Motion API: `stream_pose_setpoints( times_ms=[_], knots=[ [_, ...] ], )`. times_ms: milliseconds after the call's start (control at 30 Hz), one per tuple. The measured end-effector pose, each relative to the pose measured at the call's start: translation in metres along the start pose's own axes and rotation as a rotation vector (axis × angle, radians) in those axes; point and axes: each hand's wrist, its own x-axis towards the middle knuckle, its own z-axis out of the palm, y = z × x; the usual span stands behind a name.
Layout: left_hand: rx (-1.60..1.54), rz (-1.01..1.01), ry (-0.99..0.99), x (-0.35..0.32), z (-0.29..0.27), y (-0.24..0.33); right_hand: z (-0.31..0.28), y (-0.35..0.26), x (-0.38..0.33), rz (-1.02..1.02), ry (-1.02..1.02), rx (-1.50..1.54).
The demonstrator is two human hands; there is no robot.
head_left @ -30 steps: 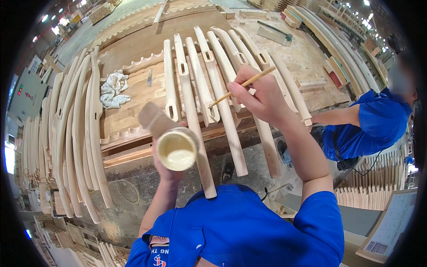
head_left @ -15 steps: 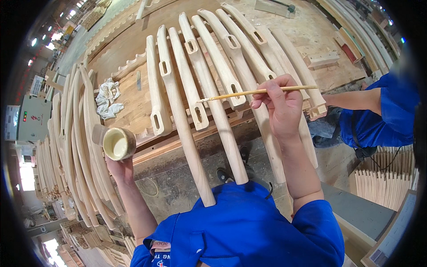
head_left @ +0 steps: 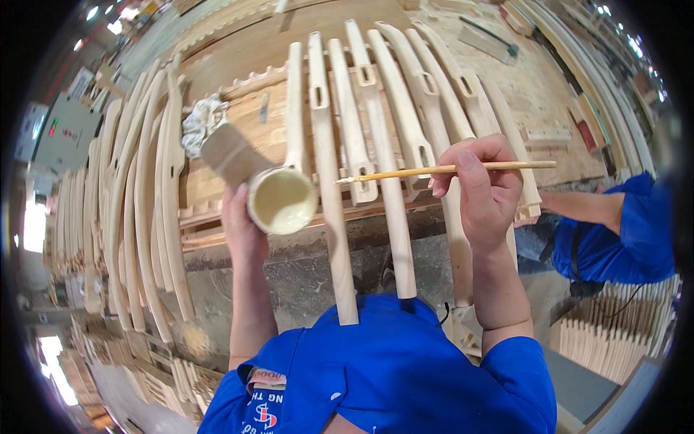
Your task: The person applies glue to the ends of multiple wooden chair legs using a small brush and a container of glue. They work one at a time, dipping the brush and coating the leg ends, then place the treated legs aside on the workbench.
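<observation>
My left hand (head_left: 244, 223) grips a cup (head_left: 277, 182) with pale cream, glue-like paste inside, tilted so its mouth faces me. A flat brownish piece (head_left: 235, 154) sticks out beside the cup; how it is attached, I cannot tell. Pinched in my right hand (head_left: 483, 181) is a thin wooden stick (head_left: 396, 173), held nearly level, its left tip coated with whitish paste. That tip hovers over or near a slotted, curved wooden piece (head_left: 361, 189), beside a long wooden piece (head_left: 335, 217). Several such pieces lie side by side, some with oval slots.
A wooden workbench (head_left: 253, 134) bears the pieces, a crumpled white cloth (head_left: 204, 124) and a thin flat blade (head_left: 264, 107). More curved wooden pieces (head_left: 155, 217) stand stacked at left. A co-worker in blue (head_left: 614, 239) stands at right, one arm reaching toward the bench.
My left hand has brought the cup to the right, closer to the stick's tip. The right hand and stick have shifted slightly right and down in the picture, as the whole view has turned.
</observation>
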Motion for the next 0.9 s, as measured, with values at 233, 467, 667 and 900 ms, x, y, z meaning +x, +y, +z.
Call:
stream_pose_setpoints(
  times_ms=[233,467,667,900],
  knots=[
    [-0.149,0.116,-0.169,-0.013,0.011,0.002,0.049,0.008,0.013,0.12,-0.289,-0.204],
    [-0.344,0.015,-0.118,-0.013,0.009,-0.006,0.028,0.036,0.003,0.47,-0.014,0.317],
    [-0.448,0.034,-0.144,-0.012,0.024,-0.008,0.026,0.045,-0.022,0.645,0.139,0.436],
    [-0.459,-0.09,-0.175,-0.027,0.037,-0.008,0.012,0.051,-0.018,0.747,0.351,0.482]
  ],
)
